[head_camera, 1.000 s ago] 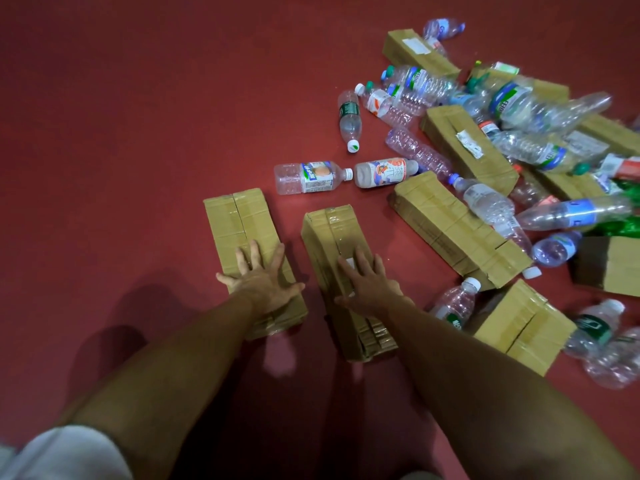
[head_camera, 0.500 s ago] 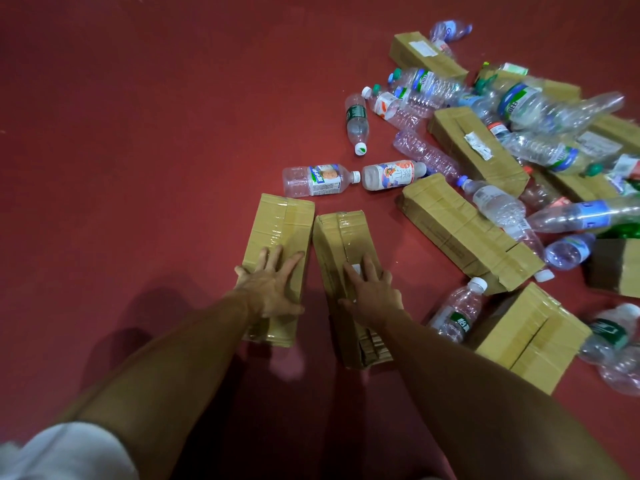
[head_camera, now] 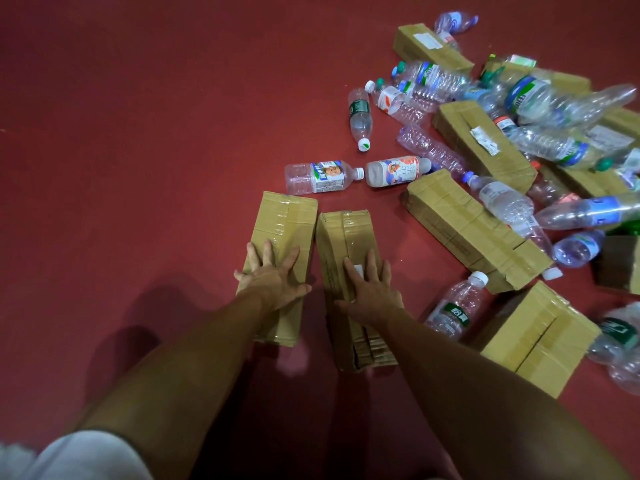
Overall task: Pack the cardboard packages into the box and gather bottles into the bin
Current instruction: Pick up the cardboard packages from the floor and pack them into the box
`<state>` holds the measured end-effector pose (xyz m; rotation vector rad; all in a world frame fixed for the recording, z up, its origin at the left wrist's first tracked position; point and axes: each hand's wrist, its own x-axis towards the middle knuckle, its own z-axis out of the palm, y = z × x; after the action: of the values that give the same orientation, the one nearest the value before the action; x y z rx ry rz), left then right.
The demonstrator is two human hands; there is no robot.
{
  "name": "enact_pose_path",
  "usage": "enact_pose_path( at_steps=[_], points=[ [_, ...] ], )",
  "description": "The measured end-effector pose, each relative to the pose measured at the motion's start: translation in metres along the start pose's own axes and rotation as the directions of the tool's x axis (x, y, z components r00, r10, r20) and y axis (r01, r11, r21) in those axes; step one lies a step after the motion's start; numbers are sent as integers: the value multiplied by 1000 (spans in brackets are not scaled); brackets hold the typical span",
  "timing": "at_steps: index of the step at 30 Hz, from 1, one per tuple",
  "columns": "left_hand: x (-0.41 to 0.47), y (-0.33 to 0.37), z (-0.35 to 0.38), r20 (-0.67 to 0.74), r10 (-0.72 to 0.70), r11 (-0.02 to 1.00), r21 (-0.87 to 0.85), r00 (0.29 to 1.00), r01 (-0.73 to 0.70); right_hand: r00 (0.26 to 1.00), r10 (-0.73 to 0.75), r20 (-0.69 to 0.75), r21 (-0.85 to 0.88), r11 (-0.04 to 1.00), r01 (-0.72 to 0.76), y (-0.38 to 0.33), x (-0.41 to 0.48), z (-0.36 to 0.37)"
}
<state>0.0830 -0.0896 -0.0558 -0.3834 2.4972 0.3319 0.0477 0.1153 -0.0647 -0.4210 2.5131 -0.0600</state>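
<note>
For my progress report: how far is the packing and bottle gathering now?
Nothing looks packed; no box or bin is in view. The left hand and right hand rest flat on two adjacent packages. Other packages and bottles lie scattered on the floor.

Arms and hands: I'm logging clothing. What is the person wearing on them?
Both forearms are bare. The left hand and right hand show no gloves, rings or watch. The left upper arm is covered by white fabric, likely a short sleeve.
</note>
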Motion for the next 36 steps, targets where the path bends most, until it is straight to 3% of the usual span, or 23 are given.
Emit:
enact_pose_path(
  at_steps=[7, 16, 23, 32, 36],
  points=[
    [-1, 1, -4, 56, -13, 1000, -3, 998, 13, 999, 18, 45, -29, 999, -17, -3, 5, -4],
    [-1, 2, 0, 23, -77, 996, 46, 997, 76, 997, 79, -17, 34, 996, -78, 0, 7, -7],
    [-4, 7, 1, 40, -123, 991, -52, 992, 125, 987, 161, 14, 87, 983, -162, 8, 8, -9],
    [-8, 11, 2, -48, -118, 989, -96, 992, 113, 998, 60, -35, 0, 998, -60, 3, 5, -7],
    [-6, 6, 1, -117, -84, 996, -24, 990, 82, 998, 42, -44, 5, 999, -42, -1, 8, -14]
  ],
)
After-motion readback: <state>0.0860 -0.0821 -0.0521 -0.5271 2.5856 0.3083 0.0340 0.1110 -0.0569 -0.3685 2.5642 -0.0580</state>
